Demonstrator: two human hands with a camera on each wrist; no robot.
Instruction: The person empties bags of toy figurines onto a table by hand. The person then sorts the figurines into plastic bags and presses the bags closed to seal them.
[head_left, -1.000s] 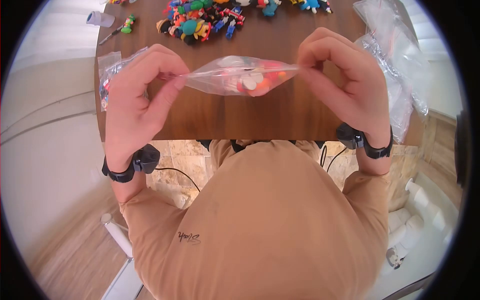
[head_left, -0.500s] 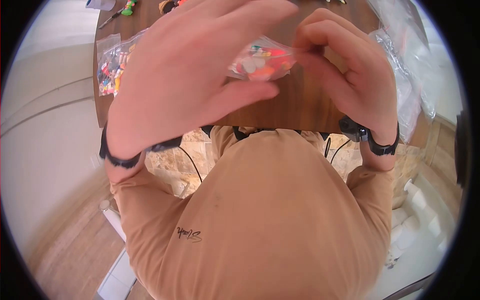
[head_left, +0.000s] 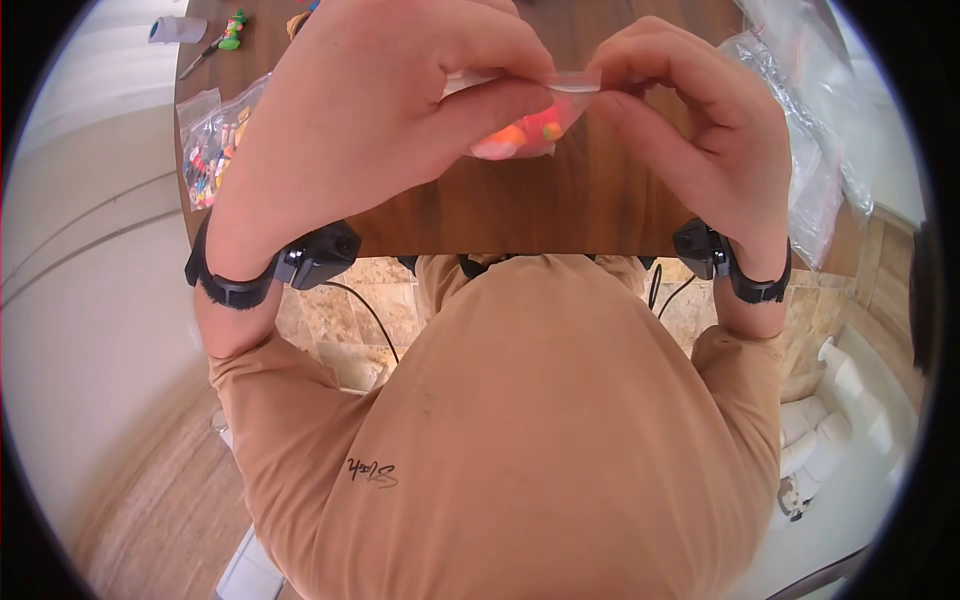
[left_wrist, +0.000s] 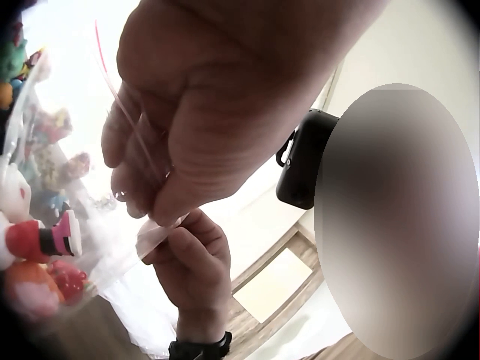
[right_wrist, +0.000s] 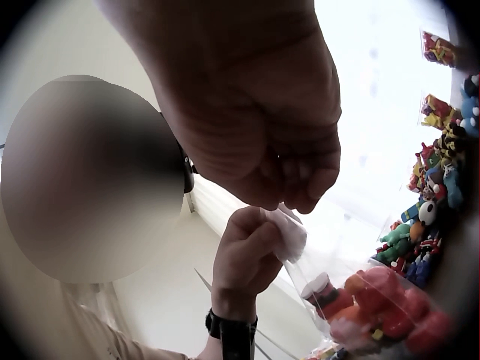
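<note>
Nearer the right hand (head_left: 700, 140) than 1 second ago, the left hand (head_left: 350, 120) pinches the clear bag (head_left: 572, 105) by its top edge; the right fingers grip its 3 o'clock corner. Inside, red and orange toys (head_left: 508, 138) sit at 6 o'clock from the left thumb, over the bench (head_left: 620, 205). Farther off, a filled bag (head_left: 204, 152) lies at 10 o'clock, loose plastic (head_left: 805, 130) at 2 o'clock.

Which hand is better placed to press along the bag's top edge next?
Likely the left hand: it pinches the bag partway along that edge, while the right hand pinches one end, better suited to steadying.
</note>
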